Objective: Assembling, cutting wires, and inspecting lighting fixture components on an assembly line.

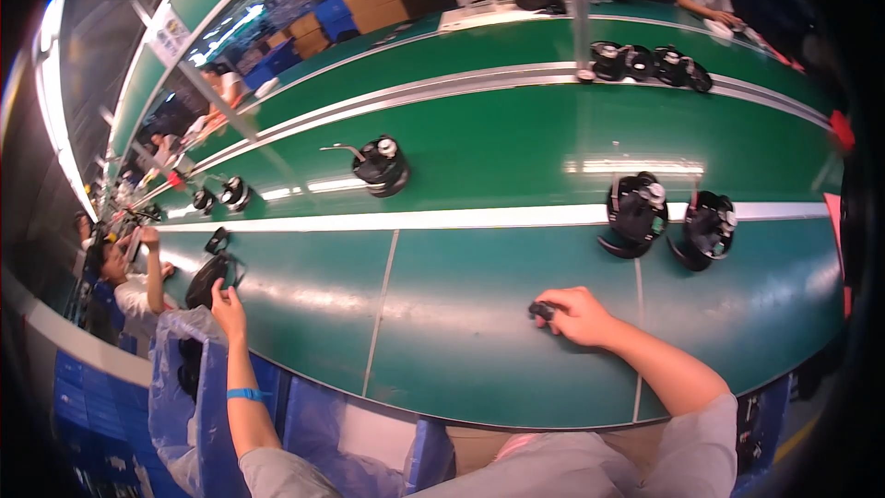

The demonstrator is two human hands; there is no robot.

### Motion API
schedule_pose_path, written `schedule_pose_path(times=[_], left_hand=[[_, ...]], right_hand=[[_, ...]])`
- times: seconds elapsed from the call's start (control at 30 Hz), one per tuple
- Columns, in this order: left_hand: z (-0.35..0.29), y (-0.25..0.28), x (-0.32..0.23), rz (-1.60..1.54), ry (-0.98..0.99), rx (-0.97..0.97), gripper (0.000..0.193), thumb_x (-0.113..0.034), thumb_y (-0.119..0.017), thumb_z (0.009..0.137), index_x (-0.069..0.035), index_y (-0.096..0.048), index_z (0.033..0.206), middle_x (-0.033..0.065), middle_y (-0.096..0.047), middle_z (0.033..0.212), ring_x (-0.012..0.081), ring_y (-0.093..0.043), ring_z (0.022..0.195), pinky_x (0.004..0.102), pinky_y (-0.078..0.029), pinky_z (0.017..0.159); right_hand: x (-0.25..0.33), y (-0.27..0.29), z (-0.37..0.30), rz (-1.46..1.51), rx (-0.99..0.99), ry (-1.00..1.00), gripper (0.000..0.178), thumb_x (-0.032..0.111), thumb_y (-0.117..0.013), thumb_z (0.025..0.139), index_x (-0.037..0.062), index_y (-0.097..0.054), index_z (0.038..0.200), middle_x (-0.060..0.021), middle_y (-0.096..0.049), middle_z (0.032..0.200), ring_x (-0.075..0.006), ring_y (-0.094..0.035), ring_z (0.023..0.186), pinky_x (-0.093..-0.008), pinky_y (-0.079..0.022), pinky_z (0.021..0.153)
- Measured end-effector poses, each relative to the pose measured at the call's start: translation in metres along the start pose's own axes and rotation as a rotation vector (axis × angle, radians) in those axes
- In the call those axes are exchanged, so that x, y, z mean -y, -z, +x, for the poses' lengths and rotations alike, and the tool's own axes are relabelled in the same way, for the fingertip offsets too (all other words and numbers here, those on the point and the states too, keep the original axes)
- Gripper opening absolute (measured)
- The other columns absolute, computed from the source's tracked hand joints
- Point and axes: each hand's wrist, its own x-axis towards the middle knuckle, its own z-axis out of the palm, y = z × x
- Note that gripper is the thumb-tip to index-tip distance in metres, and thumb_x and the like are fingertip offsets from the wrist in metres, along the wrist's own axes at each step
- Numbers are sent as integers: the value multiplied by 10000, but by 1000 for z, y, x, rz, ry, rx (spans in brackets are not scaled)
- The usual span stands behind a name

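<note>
At the left end of the green worktop, my left hand (229,312) has its fingers closed at the edge of a black rounded plastic housing (208,280). Just beyond that lies a smaller black part (218,241). My right hand (579,316) is over the middle right of the worktop, closed around a small black part (542,312) whose exact kind is partly hidden by the fingers. Farther off on the right, two round black assemblies with silvery motors, one assembly (636,215) and another assembly (708,229), rest at the worktop's far edge.
A green belt (489,152) beyond the white rail carries another black assembly (381,166). Several more units (650,65) stand on the far divider. Below my left arm is a plastic-lined blue bin (184,406). A co-worker (138,281) sits at the left; others work across the line.
</note>
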Motion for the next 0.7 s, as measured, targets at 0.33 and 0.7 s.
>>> schedule_pose_path(times=[0.33,0.7], left_hand=[[-192,-83,-312,-492,-484,771,119,-202,-658,847,-102,-695,899,115,-681,742,250,-669,644,336,-522,603],[-259,-147,-476,-128,-579,621,196,-251,-490,898,-74,-550,961,187,-640,643,393,-642,600,524,-509,556]], right_hand=[[-10,5,5,47,-350,139,299,-36,-503,800,-3,-557,1092,-73,-644,820,-102,-570,552,-254,-461,527],[22,125,-4,244,-642,36,568,39,-488,837,-10,-349,1386,-170,-639,935,-179,-654,680,-266,-524,543]])
